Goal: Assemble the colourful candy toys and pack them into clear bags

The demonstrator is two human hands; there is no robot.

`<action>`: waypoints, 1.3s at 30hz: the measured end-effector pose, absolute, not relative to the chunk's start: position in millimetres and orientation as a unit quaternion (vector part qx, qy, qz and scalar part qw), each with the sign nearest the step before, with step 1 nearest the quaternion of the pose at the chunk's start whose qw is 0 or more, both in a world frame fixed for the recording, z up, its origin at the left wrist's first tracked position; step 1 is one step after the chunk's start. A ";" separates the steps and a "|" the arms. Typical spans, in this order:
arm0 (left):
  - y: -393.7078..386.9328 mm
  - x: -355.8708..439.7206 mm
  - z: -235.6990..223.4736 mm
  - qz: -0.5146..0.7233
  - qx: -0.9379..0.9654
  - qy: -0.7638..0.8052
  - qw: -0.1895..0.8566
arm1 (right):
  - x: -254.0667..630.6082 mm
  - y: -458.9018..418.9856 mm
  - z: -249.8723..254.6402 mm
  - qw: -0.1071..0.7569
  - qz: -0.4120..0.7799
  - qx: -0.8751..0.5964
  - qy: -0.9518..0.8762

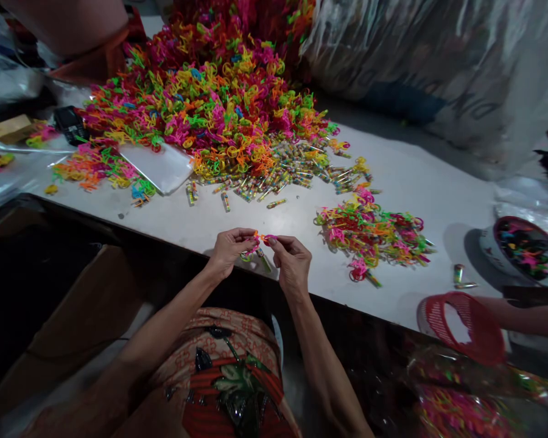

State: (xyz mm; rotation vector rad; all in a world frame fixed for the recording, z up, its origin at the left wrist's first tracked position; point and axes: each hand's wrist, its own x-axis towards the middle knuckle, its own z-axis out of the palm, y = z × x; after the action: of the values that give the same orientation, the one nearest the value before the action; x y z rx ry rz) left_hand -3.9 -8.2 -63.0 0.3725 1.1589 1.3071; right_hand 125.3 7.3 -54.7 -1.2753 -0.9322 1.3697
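Note:
Close to the table's front edge, my left hand (232, 248) pinches a small orange and pink plastic toy piece (256, 236). Facing it, my right hand (292, 258) grips a purple plastic toy piece (268, 239) between thumb and fingers. The two pieces meet or nearly touch; the exact join is too small to make out. Just below the fingers lies a small candy-like tube (263, 260) with a green piece beside it. Further right rests a pile of colourful plastic pieces with tubes (374, 234). Ahead are several loose tubes (276, 204).
A large heap of bright plastic pieces (210, 109) covers the back of the white table (406, 164). A clear plastic bag (162, 167) and a phone (70, 125) lie left. At right stand a bowl (497, 249) and a red basket (461, 322) beside another person's arm (530, 316).

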 end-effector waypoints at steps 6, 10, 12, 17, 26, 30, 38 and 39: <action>-7.6 -5.7 -60.3 0.571 0.161 0.503 0.628 | 128.5 2.7 -59.8 0.478 0.473 -0.554 -0.491; -8.3 -5.7 -56.2 0.566 0.168 0.517 0.620 | 131.3 -0.2 -58.0 0.445 0.401 -0.556 -0.576; -9.2 -5.5 -54.5 0.562 0.184 0.519 0.617 | 131.7 -0.7 -57.3 0.431 0.359 -0.557 -0.612; -10.1 -6.1 -53.6 0.565 0.185 0.502 0.629 | 132.2 0.5 -59.0 0.416 0.295 -0.537 -0.672; -6.8 -12.4 -54.2 0.565 0.178 0.504 0.629 | 134.2 -2.2 -61.4 0.412 0.299 -0.500 -0.700; -7.1 -12.6 -53.9 0.578 0.212 0.512 0.599 | 130.6 -2.5 -61.7 0.412 0.362 -0.538 -0.640; -6.5 -10.9 -60.1 0.570 0.252 0.529 0.576 | 127.4 -1.0 -58.9 0.416 0.493 -0.544 -0.537; -4.7 -11.1 -61.6 0.562 0.249 0.528 0.586 | 128.8 0.7 -59.3 0.417 0.495 -0.547 -0.531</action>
State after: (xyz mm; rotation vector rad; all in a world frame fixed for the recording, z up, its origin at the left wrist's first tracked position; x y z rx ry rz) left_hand -11.1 -4.7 -61.6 0.5794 1.2309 1.3111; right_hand 128.8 0.7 -59.3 -1.3729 -1.3314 1.2419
